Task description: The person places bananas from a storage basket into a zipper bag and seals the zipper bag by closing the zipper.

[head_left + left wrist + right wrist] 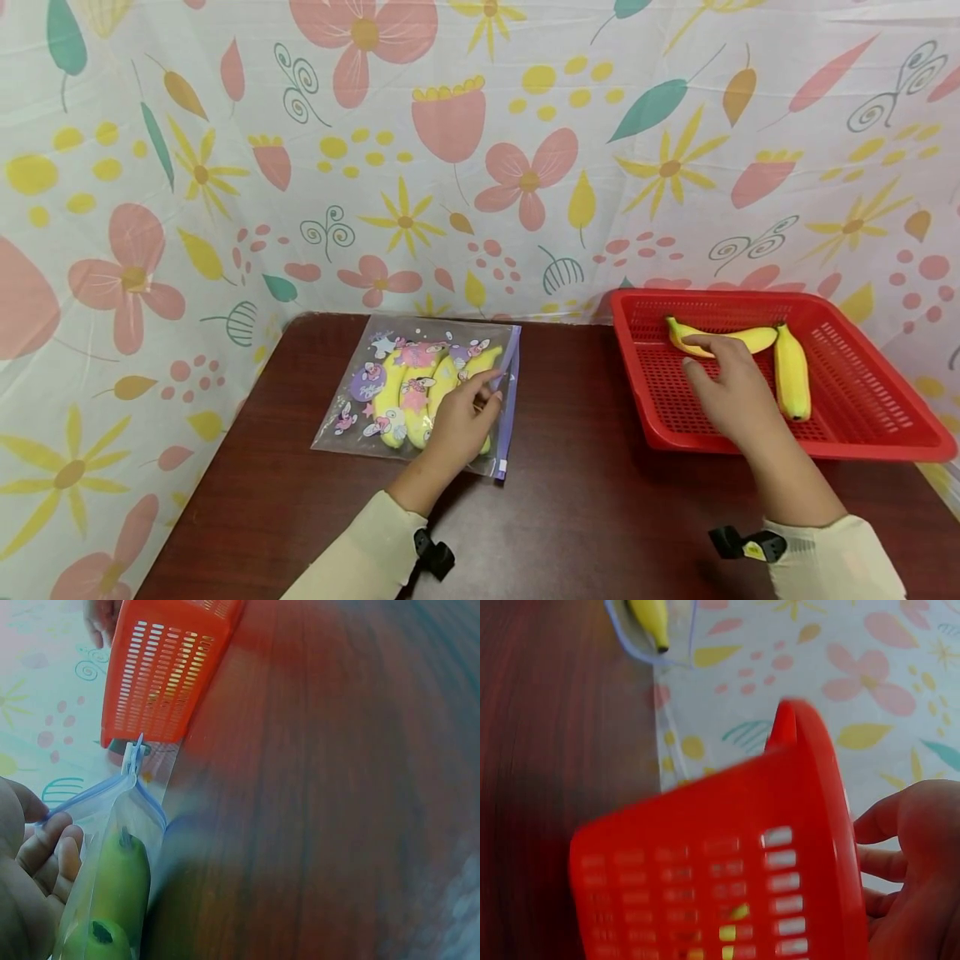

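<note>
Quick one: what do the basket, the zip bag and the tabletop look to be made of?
Red basket: likely moulded plastic, smooth and glossy; regular slots, one-piece rim.
Zip bag: flexible, clear plastic film with cartoon prints; bananas show through.
Tabletop: dark reddish-brown, grain-like streaks, soft sheen; wood or laminate, can't tell.

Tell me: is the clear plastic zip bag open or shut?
Open: in the left wrist view, the clear plastic zip bag has its purple edges parted.
</note>
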`<state>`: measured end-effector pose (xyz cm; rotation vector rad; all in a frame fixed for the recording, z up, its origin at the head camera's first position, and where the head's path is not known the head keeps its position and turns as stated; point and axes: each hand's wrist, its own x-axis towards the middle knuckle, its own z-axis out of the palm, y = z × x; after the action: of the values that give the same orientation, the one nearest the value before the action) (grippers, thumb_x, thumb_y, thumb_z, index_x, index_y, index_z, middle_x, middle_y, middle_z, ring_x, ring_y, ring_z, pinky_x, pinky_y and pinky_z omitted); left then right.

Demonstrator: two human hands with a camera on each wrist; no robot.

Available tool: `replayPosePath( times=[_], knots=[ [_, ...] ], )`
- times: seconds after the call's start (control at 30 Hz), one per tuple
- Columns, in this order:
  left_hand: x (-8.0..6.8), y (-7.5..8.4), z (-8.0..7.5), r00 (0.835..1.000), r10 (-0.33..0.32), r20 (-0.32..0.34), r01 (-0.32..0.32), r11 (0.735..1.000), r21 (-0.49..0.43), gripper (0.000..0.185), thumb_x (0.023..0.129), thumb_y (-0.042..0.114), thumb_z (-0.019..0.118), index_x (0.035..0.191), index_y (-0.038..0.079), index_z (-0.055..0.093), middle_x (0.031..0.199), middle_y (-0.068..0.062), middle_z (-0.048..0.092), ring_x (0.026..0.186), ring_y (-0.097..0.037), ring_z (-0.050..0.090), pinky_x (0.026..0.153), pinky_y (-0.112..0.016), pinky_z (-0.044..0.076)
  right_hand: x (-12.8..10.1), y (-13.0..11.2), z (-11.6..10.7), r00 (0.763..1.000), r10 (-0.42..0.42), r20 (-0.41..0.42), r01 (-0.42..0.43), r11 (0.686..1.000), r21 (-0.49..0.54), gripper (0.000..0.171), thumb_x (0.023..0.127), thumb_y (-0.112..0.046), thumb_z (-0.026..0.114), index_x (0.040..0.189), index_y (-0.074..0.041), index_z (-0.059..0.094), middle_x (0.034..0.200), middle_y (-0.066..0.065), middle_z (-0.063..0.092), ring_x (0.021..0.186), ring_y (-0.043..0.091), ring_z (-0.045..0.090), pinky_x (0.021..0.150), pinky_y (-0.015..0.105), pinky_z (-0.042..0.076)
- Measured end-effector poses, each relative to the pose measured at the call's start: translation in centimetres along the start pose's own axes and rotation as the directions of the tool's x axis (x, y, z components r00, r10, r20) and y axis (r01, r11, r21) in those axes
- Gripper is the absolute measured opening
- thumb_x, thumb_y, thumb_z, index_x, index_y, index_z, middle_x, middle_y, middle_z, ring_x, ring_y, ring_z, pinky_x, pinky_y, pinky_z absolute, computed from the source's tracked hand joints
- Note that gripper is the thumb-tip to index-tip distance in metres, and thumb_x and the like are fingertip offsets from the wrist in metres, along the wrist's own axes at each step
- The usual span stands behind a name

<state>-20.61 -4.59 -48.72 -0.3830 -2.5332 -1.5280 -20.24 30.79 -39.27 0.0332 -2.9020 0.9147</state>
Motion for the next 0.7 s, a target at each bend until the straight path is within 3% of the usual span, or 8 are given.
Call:
replayPosePath(
  times=[0.7],
  knots=[
    [0.0,0.1,0.0,1.0,0.0,-0.01,0.0,1.0,0.005,0.036,0.099,0.015,0.061,0.136,0.014,0.063,0.084,0.005,0.066,0.075,-0.006,0.063,0.073,-0.022,0.054,1.4,4.8,-2.6,0.991,0.111,0.069,-0.095,0.975,-0.203,0.063,0.105,-0.034,0.047,0.146,0.013,0.036,0.142,0.047,0.028,0.128,0.064,0.03,0.099,0.078,0.032]
  ],
)
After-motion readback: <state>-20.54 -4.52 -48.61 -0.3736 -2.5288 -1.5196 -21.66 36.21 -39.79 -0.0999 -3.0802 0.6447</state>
